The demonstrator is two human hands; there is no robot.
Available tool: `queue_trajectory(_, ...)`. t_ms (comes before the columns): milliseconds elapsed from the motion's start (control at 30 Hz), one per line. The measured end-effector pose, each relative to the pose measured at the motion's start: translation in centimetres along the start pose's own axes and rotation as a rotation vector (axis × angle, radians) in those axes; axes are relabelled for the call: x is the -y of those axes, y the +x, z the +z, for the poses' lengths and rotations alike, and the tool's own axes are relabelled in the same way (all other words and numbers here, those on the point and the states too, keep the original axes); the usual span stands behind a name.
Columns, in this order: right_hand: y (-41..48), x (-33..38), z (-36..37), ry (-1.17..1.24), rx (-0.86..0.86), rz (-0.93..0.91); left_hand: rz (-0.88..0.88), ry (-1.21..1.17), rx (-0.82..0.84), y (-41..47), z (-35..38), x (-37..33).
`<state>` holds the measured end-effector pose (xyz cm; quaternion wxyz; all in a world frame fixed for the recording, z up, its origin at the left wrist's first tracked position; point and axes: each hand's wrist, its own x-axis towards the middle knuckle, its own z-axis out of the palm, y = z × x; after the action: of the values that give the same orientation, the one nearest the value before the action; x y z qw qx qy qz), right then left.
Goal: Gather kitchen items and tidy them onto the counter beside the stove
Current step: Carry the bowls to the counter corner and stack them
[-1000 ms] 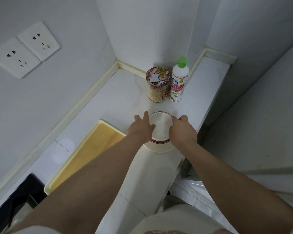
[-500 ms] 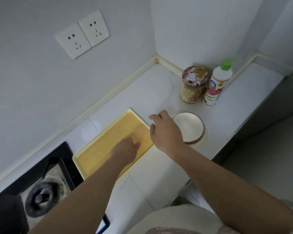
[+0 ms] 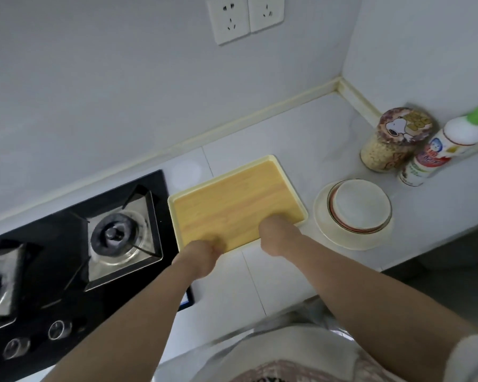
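**Both hands on the tray beside the stove**

Lying flat on the white counter, just right of the black gas stove: a yellow tray with a wood-grain bottom. Too close along its left side to tell whether touching the stove or only beside it.

Gripped at the near rim from both ends. Left hand at the near-left corner, knuckles up, fingers curled down over the edge. Right hand further right on the same near rim, close to the near-right corner, curled over it in the same way. Fingertips hidden under the knuckles on both sides.

Right of the tray and apart from it: a white bowl with a reddish-brown band at the rim, sitting in a cream plate.

Farther back, towards the right corner: a clear jar with a cartoon-dog lid, filled with something pale and grainy. Just beside it on the right, a white bottle with a green cap, blurred at the frame edge.

On the stove, one burner near the tray, with two knobs along the near edge.

High on the far wall: a pair of white sockets.
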<state>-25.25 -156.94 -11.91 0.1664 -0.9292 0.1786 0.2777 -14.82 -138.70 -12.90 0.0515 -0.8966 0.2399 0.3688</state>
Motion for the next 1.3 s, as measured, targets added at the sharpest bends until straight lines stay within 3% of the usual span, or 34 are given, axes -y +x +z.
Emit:
queue_trajectory(200, -2.1, 1.6, 1.3, -0.061, 0.182, 0.070, 0.026, -0.109, 0.053, -3.1, 2.7, 1.7)
queue_trajectory(367, -4.6, 2.5, 2.6, -0.052, 0.202, 0.144, 0.077, -0.132, -0.020, -6.5, 4.7, 2.5)
queue_trajectory(600, -9.5, 5.3, 3.2, 0.036, -0.118, 0.162, 0.116, -0.435, -0.336, -13.3, 6.3, 5.7)
queue_trajectory(733, -11.9, 9.7, 3.1, 0.277, -0.334, -0.043, 0.069, -0.713, -0.518, -18.0, 6.8, 7.4)
queue_trajectory(867, -15.4, 16.2, 3.5, 0.476, -0.402, -0.279, 0.003, -1.119, -0.683, -23.5, 7.7, 10.0)
queue_trajectory(1133, -24.3, 32.3, 6.6, 0.841, -0.001, -0.587, -0.280, -1.891, -1.056, -38.1, 11.2, 19.4)
queue_trajectory(1300, -28.8, 41.2, 9.2, 0.989, 0.289, -0.591, -0.366, -2.213, -1.232, -45.9, 15.5, 25.2)
